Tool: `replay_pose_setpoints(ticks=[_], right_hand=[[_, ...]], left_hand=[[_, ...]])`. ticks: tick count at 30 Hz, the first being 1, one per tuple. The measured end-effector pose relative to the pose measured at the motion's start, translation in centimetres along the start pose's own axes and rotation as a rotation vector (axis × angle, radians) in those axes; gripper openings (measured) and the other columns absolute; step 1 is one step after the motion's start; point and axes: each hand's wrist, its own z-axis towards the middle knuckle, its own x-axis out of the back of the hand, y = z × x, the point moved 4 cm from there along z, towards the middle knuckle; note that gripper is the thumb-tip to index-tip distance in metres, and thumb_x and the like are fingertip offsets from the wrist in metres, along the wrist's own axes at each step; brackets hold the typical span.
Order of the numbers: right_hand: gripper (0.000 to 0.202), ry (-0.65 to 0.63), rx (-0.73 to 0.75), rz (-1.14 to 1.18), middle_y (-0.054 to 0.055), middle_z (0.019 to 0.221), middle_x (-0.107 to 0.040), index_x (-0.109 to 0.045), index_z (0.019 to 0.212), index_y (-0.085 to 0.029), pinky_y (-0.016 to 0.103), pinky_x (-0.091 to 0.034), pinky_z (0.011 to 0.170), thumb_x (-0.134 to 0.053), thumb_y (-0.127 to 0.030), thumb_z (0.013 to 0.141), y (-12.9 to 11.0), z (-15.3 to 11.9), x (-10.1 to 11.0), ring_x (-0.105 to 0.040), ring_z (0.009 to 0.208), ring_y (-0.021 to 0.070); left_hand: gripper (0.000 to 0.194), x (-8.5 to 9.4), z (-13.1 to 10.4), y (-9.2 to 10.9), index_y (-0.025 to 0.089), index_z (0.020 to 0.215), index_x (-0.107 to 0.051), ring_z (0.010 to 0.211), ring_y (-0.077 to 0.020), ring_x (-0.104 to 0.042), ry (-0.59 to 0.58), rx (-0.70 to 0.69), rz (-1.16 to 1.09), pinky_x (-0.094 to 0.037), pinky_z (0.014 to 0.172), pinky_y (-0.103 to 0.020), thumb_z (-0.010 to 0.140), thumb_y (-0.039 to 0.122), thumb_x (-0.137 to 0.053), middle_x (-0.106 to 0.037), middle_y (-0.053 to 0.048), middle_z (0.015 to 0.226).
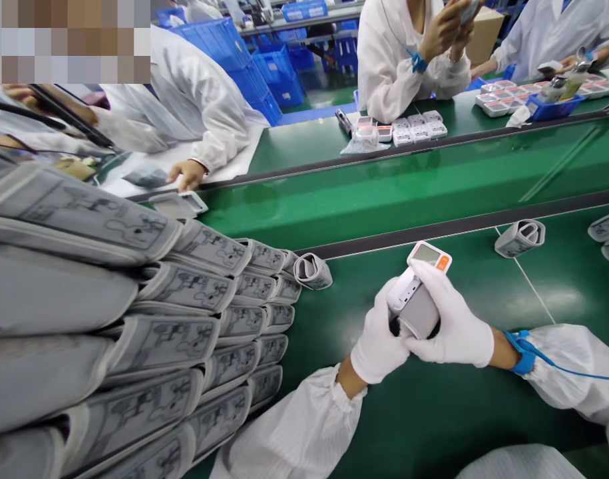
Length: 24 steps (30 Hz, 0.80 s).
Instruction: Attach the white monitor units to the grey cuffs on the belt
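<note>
Both my hands wear white gloves and meet over the green bench. My left hand (379, 336) grips the left side of a wrist blood pressure monitor (420, 309), which has a white body and a rolled grey cuff. From the right, my right hand (451, 316) wraps round the same monitor, its thumb and fingers on the cuff and the white body. Just beyond my fingers lies a second white monitor (428, 256) with a grey screen and an orange button, partly covered by my right hand.
Stacked grey cuffs (184, 286) with printed drawings fill the left side. One rolled cuff (313, 271) lies beside the stack, another cuff (520, 238) to the right. A green conveyor belt (384, 199) runs behind the bench. Across it, co-workers in white coats sit near white monitors (418, 128).
</note>
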Motion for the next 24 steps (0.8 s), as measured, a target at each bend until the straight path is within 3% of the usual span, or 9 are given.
replay_pose_setpoints(ticks=[5, 13, 17, 22, 24], right_hand=[[0.103, -0.019, 0.0, 0.012, 0.019, 0.163, -0.033, -0.017, 0.166, -0.021, 0.058, -0.038, 0.123, -0.075, -0.041, 0.083, 0.1, -0.1, -0.1, -0.038, 0.15, 0.0394], [0.091, -0.052, 0.03, 0.021, 0.02, 0.16, -0.039, -0.02, 0.164, -0.019, 0.056, -0.039, 0.123, -0.066, -0.036, 0.088, 0.9, 0.3, 0.1, -0.041, 0.149, 0.0382], [0.091, -0.048, 0.022, 0.006, 0.02, 0.159, -0.04, -0.019, 0.164, -0.019, 0.056, -0.042, 0.121, -0.066, -0.034, 0.087, 0.9, 0.2, -0.1, -0.042, 0.148, 0.0375], [0.09, 0.0, 0.04, 0.003, 0.019, 0.156, -0.043, -0.022, 0.163, -0.02, 0.054, -0.043, 0.121, -0.068, -0.031, 0.087, 0.8, 0.1, -0.3, -0.044, 0.147, 0.0362], [0.09, -0.017, 0.02, 0.002, 0.02, 0.157, -0.043, -0.021, 0.164, -0.02, 0.054, -0.042, 0.121, -0.067, -0.03, 0.087, 0.9, 0.1, -0.3, -0.044, 0.147, 0.036]], left_hand=[[0.077, 0.1, -0.4, 0.0, 0.026, 0.158, -0.032, 0.132, -0.0325, -0.061, 0.042, -0.058, 0.013, -0.057, 0.108, -0.047, 0.089, 0.024, -0.068, -0.056, -0.014, 0.15], [0.083, 0.2, 0.8, 0.4, 0.028, 0.161, -0.029, 0.14, -0.0289, -0.055, -0.057, -0.007, -0.036, -0.056, 0.111, -0.041, 0.086, 0.004, -0.056, -0.053, -0.012, 0.154], [0.082, 0.2, 0.5, 0.3, 0.028, 0.161, -0.028, 0.145, -0.0303, -0.049, -0.061, -0.004, -0.044, -0.05, 0.117, -0.046, 0.088, 0.008, -0.058, -0.047, -0.012, 0.159], [0.086, -0.1, -0.1, -0.6, 0.031, 0.162, -0.021, 0.149, -0.0333, -0.044, -0.032, 0.14, -0.138, -0.048, 0.119, -0.05, 0.09, 0.019, -0.068, -0.037, -0.013, 0.164], [0.085, -0.1, -0.1, -0.4, 0.032, 0.161, -0.023, 0.149, -0.0323, -0.043, -0.04, 0.108, -0.146, -0.046, 0.121, -0.05, 0.09, 0.016, -0.066, -0.038, -0.012, 0.164]])
